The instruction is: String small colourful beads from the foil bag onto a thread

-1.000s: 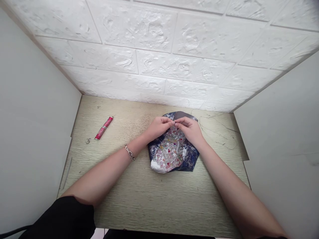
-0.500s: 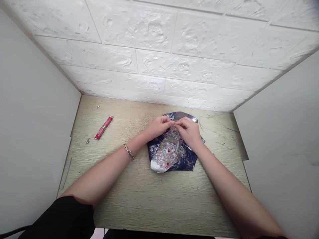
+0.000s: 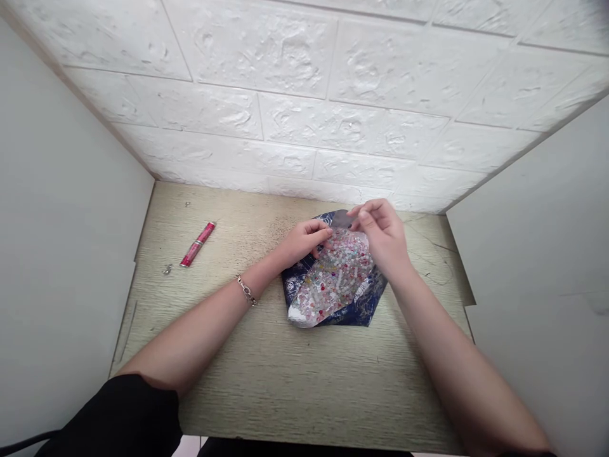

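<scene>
Many small mixed beads (image 3: 328,279), clear, pink, white and red, lie in a heap on a dark blue wrapper (image 3: 366,308) with a silvery pattern. My left hand (image 3: 304,244) is at the upper left of the heap, thumb and forefinger pinched together; whatever is between them is too small to name. Above the upper right of the heap is my right hand (image 3: 383,235), slightly blurred, its thumb and fingers drawn together. What it holds, if anything, I cannot make out.
A red, pen-like tube (image 3: 198,244) lies at the left, with small silvery pieces (image 3: 167,270) beside it. Thin threads (image 3: 435,247) trail at the right. A white brick-pattern wall (image 3: 309,114) stands behind the wooden tabletop (image 3: 266,381), with panels at both sides.
My right hand has moved up and right, away from my left hand, uncovering more of the beads. My left hand has stayed nearly in place.
</scene>
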The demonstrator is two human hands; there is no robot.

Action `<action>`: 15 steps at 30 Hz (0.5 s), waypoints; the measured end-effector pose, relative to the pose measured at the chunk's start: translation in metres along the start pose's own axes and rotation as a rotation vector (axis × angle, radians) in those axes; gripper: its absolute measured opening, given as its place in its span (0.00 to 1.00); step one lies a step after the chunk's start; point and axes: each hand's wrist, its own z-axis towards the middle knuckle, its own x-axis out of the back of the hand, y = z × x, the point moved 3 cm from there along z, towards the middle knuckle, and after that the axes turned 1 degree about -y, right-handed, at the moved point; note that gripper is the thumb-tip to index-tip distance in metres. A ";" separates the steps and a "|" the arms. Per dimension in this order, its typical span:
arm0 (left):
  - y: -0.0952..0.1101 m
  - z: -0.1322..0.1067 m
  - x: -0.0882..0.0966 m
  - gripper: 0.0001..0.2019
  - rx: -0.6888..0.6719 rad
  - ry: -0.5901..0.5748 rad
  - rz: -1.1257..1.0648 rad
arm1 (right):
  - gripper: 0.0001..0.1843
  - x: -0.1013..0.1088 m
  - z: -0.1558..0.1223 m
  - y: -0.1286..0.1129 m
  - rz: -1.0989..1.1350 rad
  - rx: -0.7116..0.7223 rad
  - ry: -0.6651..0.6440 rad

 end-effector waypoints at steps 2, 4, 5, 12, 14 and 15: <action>0.000 0.000 0.000 0.13 -0.003 0.003 0.004 | 0.10 0.007 0.003 -0.013 0.073 -0.003 0.048; 0.001 -0.001 0.000 0.12 -0.012 -0.003 -0.002 | 0.10 0.015 0.006 -0.025 0.121 0.000 0.081; 0.002 -0.001 -0.001 0.12 -0.020 -0.010 -0.008 | 0.09 0.020 0.007 -0.030 0.138 0.001 0.094; 0.004 -0.001 -0.002 0.09 -0.015 -0.038 -0.063 | 0.06 0.048 0.010 -0.053 0.263 0.077 0.301; 0.003 0.000 -0.002 0.08 -0.009 -0.048 -0.067 | 0.04 0.053 0.009 -0.061 0.252 0.166 0.397; 0.003 0.000 -0.002 0.08 -0.008 -0.053 -0.064 | 0.03 0.055 0.008 -0.066 0.222 0.228 0.442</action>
